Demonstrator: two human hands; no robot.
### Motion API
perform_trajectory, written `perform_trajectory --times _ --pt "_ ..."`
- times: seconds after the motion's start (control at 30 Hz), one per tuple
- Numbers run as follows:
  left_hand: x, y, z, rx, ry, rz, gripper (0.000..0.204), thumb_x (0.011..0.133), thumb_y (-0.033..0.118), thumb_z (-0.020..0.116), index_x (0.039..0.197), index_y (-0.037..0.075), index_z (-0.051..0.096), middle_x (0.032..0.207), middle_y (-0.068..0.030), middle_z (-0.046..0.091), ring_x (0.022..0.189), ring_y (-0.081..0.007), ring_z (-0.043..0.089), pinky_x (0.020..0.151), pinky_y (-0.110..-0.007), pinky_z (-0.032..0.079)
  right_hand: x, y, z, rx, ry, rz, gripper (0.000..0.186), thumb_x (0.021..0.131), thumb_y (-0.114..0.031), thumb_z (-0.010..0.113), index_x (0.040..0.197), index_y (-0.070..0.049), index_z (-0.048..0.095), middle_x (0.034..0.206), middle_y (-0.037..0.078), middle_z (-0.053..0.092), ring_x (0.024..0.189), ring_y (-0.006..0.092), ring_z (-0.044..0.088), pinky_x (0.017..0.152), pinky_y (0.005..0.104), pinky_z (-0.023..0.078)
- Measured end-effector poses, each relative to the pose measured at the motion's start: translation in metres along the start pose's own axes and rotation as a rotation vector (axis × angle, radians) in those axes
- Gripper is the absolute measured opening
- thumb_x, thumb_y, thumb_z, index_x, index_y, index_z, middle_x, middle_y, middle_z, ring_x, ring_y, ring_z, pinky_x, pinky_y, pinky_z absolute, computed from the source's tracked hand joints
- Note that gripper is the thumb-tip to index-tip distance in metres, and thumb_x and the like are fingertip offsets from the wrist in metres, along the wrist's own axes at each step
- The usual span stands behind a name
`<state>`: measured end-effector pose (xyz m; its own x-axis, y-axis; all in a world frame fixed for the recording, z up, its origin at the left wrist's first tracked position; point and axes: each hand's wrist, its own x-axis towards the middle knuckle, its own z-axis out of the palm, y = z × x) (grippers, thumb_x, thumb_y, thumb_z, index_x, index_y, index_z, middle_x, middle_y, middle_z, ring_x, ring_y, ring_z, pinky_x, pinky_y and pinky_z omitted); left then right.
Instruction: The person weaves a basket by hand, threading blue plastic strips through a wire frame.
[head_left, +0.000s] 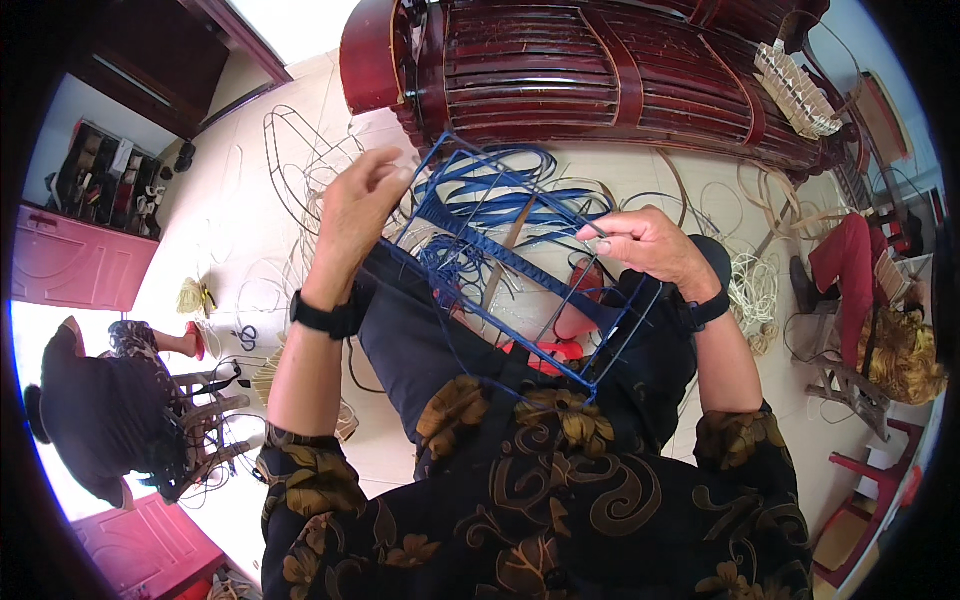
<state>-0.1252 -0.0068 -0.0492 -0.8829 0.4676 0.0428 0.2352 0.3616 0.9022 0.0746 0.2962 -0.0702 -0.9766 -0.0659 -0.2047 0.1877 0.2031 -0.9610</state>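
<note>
A box-shaped wire basket frame (530, 348), its edges wrapped in blue strip, lies tilted across my lap. A woven blue band (508, 262) runs diagonally across its middle. My right hand (655, 248) grips the frame's upper right side, thumb and fingers closed around it. Just off the upper left corner, my left hand (358, 210) is raised with its fingers curled together in a pinch. Whatever it may hold is too fine to make out. Loose blue ends hang from the frame toward my shirt.
Long blue strips (505, 190) lie looped on the floor beyond the frame. A dark red wooden bench (530, 80) spans the far side, bearing a pale woven basket (795, 90). Pale cord (755, 290) lies tangled at right. Seated people are at left (110, 410) and right (845, 275).
</note>
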Motion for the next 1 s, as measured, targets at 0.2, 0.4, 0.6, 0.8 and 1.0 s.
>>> perform_trajectory --times 0.2,0.4,0.6,0.8,1.0 --pt "0.005 -0.012 0.015 -0.315 -0.180 -0.150 0.026 0.091 0.005 0.061 0.117 -0.002 0.062 0.063 0.0049 0.050 0.054 -0.0037 0.044 0.050 -0.018 0.033 -0.002 0.009 -0.008 -0.199 0.050 -0.127 0.029 0.088 -0.018 0.069 0.112 -0.001 0.070 0.073 -0.001 0.060 0.065 0.0079 0.052 0.061 0.0241 0.043" --pt "0.005 -0.016 0.020 -0.345 -0.126 -0.154 0.027 0.091 0.004 0.060 0.117 -0.003 0.060 0.062 0.0032 0.052 0.053 -0.0053 0.045 0.049 -0.019 0.034 -0.036 0.026 -0.021 -0.207 0.658 -0.185 0.032 0.091 -0.013 0.064 0.122 -0.003 0.065 0.100 0.003 0.067 0.092 0.0103 0.060 0.084 0.0249 0.047" --pt "0.004 -0.017 0.027 -0.407 0.040 -0.213 0.026 0.090 0.002 0.058 0.116 -0.005 0.059 0.062 0.0006 0.052 0.053 -0.0076 0.046 0.049 -0.020 0.036 -0.082 0.050 -0.025 -0.005 0.912 0.032 0.035 0.096 -0.014 0.060 0.129 -0.004 0.060 0.112 0.003 0.066 0.100 0.0097 0.058 0.086 0.0235 0.045" --pt "-0.017 -0.013 0.057 -0.540 0.200 -0.285 0.029 0.089 0.003 0.057 0.117 -0.004 0.056 0.062 -0.0013 0.053 0.054 -0.0093 0.048 0.048 -0.021 0.036 -0.077 0.072 0.014 0.122 0.816 0.075 0.044 0.101 -0.026 0.053 0.140 -0.005 0.049 0.116 0.009 0.066 0.100 0.0137 0.060 0.085 0.0268 0.047" --pt "-0.052 -0.040 0.074 -0.571 0.223 -0.335 0.032 0.090 0.003 0.056 0.120 -0.006 0.052 0.065 -0.0037 0.052 0.058 -0.0131 0.049 0.052 -0.025 0.040 -0.066 0.077 0.042 0.139 0.865 0.150 0.044 0.102 -0.019 0.049 0.143 -0.004 0.043 0.103 0.009 0.068 0.095 0.0138 0.060 0.089 0.0281 0.047"
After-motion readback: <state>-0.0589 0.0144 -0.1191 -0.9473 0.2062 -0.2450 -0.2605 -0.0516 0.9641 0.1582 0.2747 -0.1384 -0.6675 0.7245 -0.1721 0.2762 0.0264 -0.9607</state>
